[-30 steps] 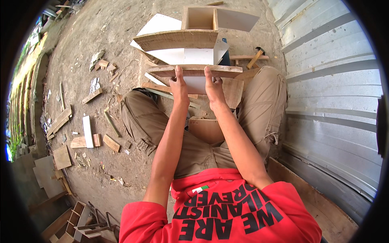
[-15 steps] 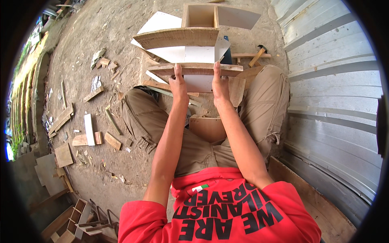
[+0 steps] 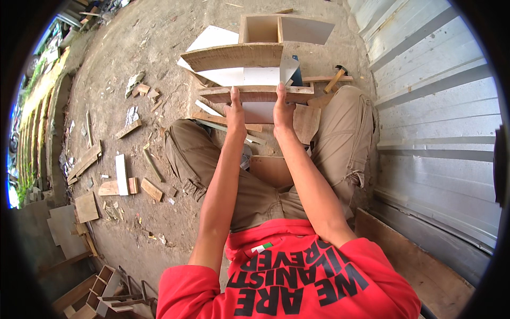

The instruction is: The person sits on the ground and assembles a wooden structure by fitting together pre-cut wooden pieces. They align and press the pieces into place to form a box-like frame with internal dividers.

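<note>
Between my knees stands an assembly of wooden boards and white panels. My left hand [image 3: 235, 111] and my right hand [image 3: 283, 110] grip its near wooden board [image 3: 256, 95] from the near side, thumbs laid up over the board. The other fingers are mostly hidden behind it. A white panel [image 3: 257, 112] shows below that board, between my hands. Beyond it lies another white panel [image 3: 261, 75], then a curved-looking far wooden board [image 3: 234, 57]. An open wooden compartment [image 3: 260, 31] shows at the far end; whether it is joined to the assembly I cannot tell.
A hammer [image 3: 334, 81] lies beyond my right knee, near a blue object [image 3: 296, 70]. Wood offcuts [image 3: 152, 189] and a white strip [image 3: 122, 174] litter the ground at left. A corrugated metal wall [image 3: 435, 122] runs along the right. Wooden frames [image 3: 103, 284] stand at lower left.
My view has shifted slightly. Both hands keep their hold on the near board, with the right hand a little closer to the left. The assembly stays much the same.
</note>
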`<state>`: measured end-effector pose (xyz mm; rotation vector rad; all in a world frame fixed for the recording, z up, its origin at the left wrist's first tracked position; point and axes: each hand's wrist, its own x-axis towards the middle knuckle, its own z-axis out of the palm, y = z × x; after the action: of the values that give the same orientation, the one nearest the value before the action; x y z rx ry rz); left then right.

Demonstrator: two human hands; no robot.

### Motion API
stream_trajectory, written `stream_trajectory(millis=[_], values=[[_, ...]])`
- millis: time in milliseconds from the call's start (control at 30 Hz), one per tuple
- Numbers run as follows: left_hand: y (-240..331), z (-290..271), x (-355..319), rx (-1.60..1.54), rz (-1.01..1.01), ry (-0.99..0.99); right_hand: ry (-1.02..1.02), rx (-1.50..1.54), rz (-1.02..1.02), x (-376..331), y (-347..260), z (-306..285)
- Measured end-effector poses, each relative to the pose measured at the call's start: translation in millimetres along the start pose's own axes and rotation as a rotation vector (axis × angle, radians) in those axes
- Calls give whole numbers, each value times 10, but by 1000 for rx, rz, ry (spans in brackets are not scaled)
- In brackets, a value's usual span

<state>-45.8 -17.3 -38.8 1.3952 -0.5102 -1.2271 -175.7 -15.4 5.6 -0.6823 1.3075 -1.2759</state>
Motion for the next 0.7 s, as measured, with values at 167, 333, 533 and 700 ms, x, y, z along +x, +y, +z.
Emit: stream_trajectory(millis=[167, 333, 533, 700], values=[[-30, 140, -87, -103, 13, 70, 108, -29, 38, 65, 54, -59], [24, 186, -295, 79, -31, 140, 167, 15, 6, 105, 118, -121], [504, -495, -446, 821, -157, 48, 182, -17, 16, 15, -11, -61], [1751, 35, -583, 789, 513, 24, 145, -2, 17, 17, 42, -146]])
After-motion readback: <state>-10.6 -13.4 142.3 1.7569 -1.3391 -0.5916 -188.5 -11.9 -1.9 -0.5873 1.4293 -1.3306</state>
